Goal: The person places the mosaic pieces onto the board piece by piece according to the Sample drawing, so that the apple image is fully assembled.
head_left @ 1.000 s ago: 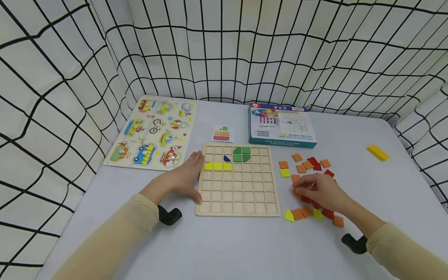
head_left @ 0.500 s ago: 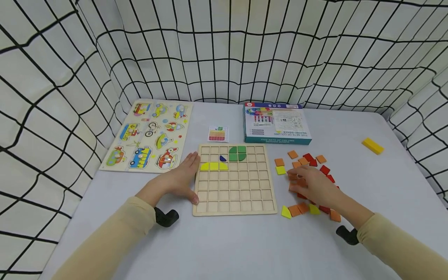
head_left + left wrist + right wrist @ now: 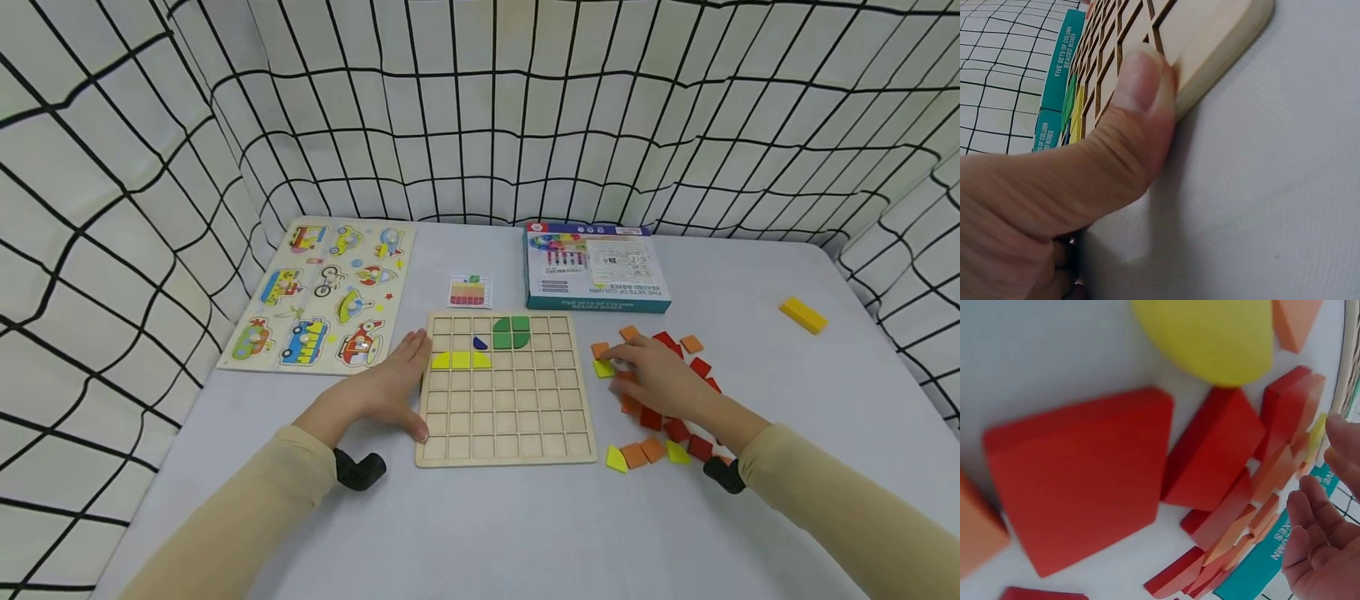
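Note:
A wooden grid board [image 3: 510, 417] lies in the middle of the table. Green pieces [image 3: 512, 332], a small blue piece [image 3: 481, 342] and a row of yellow pieces [image 3: 461, 360] sit in its top rows. My left hand [image 3: 401, 383] rests flat against the board's left edge, and its thumb [image 3: 1138, 87] presses the near corner of the board [image 3: 1210, 37]. My right hand [image 3: 626, 367] reaches over a loose pile of red and orange tiles [image 3: 678, 431]. Its fingertips are at a yellow tile [image 3: 602, 367]. In the right wrist view the fingers [image 3: 1310, 531] are loosely bent and hold nothing, above red tiles [image 3: 1079, 475].
A teal box [image 3: 595, 267] and a small pattern card [image 3: 470, 291] lie behind the board. A vehicle peg puzzle [image 3: 322, 293] sits at the left. One yellow block [image 3: 802, 315] lies far right. Grid-patterned cloth walls enclose the table.
My right hand has slid away from me across the tile pile, toward the yellow tile at its far-left side. The left hand has stayed on the board's edge.

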`<state>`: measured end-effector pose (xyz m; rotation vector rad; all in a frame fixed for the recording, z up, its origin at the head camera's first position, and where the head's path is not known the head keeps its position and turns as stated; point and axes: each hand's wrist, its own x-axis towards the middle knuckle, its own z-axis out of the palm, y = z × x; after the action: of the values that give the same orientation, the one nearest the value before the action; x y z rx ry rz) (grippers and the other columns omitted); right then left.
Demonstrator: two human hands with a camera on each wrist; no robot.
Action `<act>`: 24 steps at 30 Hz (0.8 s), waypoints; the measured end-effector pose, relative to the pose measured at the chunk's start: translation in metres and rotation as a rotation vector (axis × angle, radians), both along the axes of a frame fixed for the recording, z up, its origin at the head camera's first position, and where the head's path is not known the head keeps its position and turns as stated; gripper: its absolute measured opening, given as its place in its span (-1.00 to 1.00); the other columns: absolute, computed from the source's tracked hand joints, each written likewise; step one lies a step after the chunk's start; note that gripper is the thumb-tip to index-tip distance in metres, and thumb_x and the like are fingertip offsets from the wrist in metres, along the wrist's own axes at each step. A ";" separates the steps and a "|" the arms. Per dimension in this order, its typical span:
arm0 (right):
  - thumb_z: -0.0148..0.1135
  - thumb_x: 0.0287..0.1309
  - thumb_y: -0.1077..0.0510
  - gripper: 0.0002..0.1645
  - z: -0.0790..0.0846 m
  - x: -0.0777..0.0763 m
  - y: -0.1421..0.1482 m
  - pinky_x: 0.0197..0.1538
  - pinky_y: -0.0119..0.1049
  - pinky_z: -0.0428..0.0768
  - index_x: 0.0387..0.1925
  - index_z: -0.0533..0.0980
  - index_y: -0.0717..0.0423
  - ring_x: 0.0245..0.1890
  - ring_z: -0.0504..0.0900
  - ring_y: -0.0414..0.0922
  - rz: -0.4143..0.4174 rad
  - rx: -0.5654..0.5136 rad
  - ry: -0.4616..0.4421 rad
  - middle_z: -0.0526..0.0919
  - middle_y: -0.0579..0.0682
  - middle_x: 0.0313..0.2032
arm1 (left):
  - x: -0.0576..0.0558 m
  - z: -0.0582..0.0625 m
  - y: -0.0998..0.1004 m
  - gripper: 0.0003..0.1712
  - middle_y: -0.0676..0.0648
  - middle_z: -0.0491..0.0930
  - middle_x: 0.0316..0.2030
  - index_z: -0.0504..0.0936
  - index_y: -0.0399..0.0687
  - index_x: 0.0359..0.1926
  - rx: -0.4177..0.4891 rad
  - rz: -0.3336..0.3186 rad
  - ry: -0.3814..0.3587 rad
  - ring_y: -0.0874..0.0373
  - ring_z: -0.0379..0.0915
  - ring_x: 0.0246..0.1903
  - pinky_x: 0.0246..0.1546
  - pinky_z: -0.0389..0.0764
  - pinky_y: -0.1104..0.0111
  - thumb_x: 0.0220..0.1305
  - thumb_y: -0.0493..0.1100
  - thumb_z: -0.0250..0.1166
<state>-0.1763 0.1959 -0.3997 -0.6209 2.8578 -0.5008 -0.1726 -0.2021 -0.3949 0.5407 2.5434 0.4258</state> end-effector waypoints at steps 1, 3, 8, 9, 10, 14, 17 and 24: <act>0.44 0.22 0.12 -0.55 0.001 0.002 0.000 -0.16 -0.29 0.69 0.16 0.65 0.02 -0.05 0.53 -0.01 -0.002 -0.005 -0.010 0.63 0.14 0.03 | 0.000 0.000 0.000 0.62 -0.38 -0.38 0.62 -0.25 -0.45 0.58 -0.002 -0.003 0.001 -0.29 -0.50 0.62 0.63 -0.20 -0.07 -0.15 0.13 0.69; 0.46 0.21 0.12 -0.59 0.005 0.009 0.001 -0.14 -0.30 0.70 0.10 0.68 -0.01 -0.02 0.55 -0.02 0.018 -0.040 -0.055 0.67 0.07 0.01 | 0.000 0.001 0.001 0.62 -0.39 -0.38 0.62 -0.25 -0.45 0.58 -0.003 -0.007 0.003 -0.29 -0.50 0.62 0.63 -0.20 -0.07 -0.15 0.13 0.69; 0.54 0.10 -0.05 -0.66 0.013 0.039 0.005 -0.11 -0.39 0.69 -0.05 0.73 -0.17 -0.03 0.57 -0.17 0.126 -0.100 -0.215 0.70 -0.23 -0.13 | -0.002 0.004 0.000 0.62 -0.39 -0.38 0.62 -0.26 -0.45 0.58 -0.013 -0.012 0.015 -0.29 -0.50 0.62 0.63 -0.19 -0.07 -0.14 0.14 0.69; 0.55 0.06 -0.12 -0.65 0.012 0.044 0.005 -0.11 -0.41 0.67 -0.09 0.73 -0.20 -0.06 0.57 -0.21 0.148 -0.084 -0.207 0.68 -0.27 -0.16 | -0.002 0.004 0.000 0.62 -0.39 -0.38 0.62 -0.26 -0.45 0.58 -0.013 -0.011 0.018 -0.29 -0.50 0.62 0.62 -0.19 -0.07 -0.14 0.14 0.69; 0.56 0.02 -0.17 -0.62 0.011 0.050 0.005 -0.13 -0.43 0.66 -0.11 0.73 -0.22 -0.10 0.56 -0.25 0.163 -0.059 -0.184 0.66 -0.32 -0.20 | -0.002 0.004 -0.001 0.62 -0.39 -0.38 0.62 -0.25 -0.45 0.58 -0.015 -0.011 0.020 -0.29 -0.49 0.62 0.62 -0.19 -0.07 -0.14 0.14 0.69; 0.58 -0.14 -0.33 -0.52 0.004 0.065 -0.003 -0.19 -0.38 0.60 -0.23 0.71 -0.21 -0.23 0.47 -0.32 0.171 0.067 -0.006 0.58 -0.34 -0.34 | -0.002 0.003 -0.002 0.62 -0.39 -0.39 0.61 -0.26 -0.45 0.58 -0.013 -0.007 0.016 -0.30 -0.50 0.62 0.62 -0.20 -0.07 -0.14 0.14 0.69; 0.60 -0.20 -0.36 -0.48 0.000 0.071 -0.010 -0.21 -0.30 0.54 -0.29 0.69 -0.17 -0.24 0.41 -0.26 0.128 0.127 0.061 0.54 -0.30 -0.39 | -0.001 0.002 -0.001 0.62 -0.40 -0.39 0.61 -0.26 -0.46 0.58 -0.007 -0.008 0.011 -0.30 -0.50 0.62 0.62 -0.19 -0.07 -0.14 0.13 0.69; 0.65 -0.13 -0.13 -0.62 0.000 0.078 -0.015 -0.17 -0.30 0.60 -0.27 0.69 -0.15 -0.20 0.46 -0.24 0.094 0.116 0.026 0.60 -0.26 -0.33 | 0.001 0.002 0.001 0.61 -0.42 -0.37 0.61 -0.24 -0.49 0.57 0.000 -0.011 0.011 -0.31 -0.49 0.61 0.62 -0.20 -0.08 -0.14 0.12 0.69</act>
<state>-0.0988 0.1812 -0.3996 -0.7413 2.8404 -0.3120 -0.1715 -0.2016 -0.3927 0.5582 2.5493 0.4200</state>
